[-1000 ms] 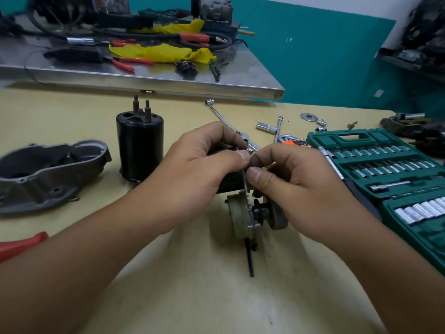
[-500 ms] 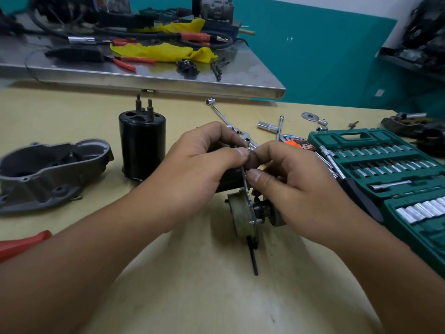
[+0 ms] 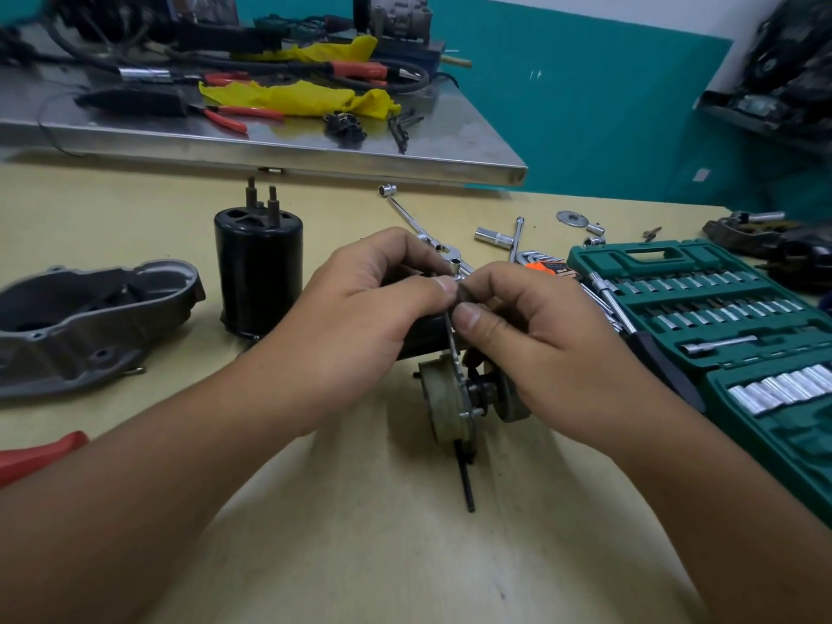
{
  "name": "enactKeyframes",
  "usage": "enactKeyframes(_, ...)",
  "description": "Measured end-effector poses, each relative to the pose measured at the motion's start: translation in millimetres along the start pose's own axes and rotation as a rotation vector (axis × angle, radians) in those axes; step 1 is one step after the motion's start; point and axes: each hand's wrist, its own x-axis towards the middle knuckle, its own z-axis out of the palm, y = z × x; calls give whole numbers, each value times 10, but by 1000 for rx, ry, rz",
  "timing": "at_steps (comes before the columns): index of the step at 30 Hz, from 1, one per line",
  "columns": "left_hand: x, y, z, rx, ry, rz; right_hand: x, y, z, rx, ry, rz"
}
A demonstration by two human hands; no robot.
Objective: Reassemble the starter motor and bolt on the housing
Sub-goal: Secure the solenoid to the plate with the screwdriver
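At the desk's centre, the left hand is gripping the dark cylindrical starter motor body to steady it, while the right hand is pinching something small at its thin metal plate, seemingly seating it. The grey cast-metal housing is waiting at nine o'clock, the black cylinder at ten.

A single head-worn wide-angle view looks forward and down from close above the near edge of the yellow table, both forearms reaching in from the bottom corners. It faces the table's far edge, the steel shelf and teal wall beyond
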Motion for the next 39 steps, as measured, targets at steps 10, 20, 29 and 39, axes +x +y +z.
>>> enactKeyframes(10, 18, -21, -9, 22, -6, 6, -4, 26, 6, -26, -14, 53)
enactKeyframes(20, 24, -9, 0, 36, 20, -20, 2, 20, -14, -16, -16, 67)
enactKeyframes(29, 10, 18, 18, -5, 33, -36, 6, 26, 13, -105, -9, 57)
enactKeyframes(39, 16, 6, 10, 39, 44, -26, 13, 37, -32, -19, -54, 37)
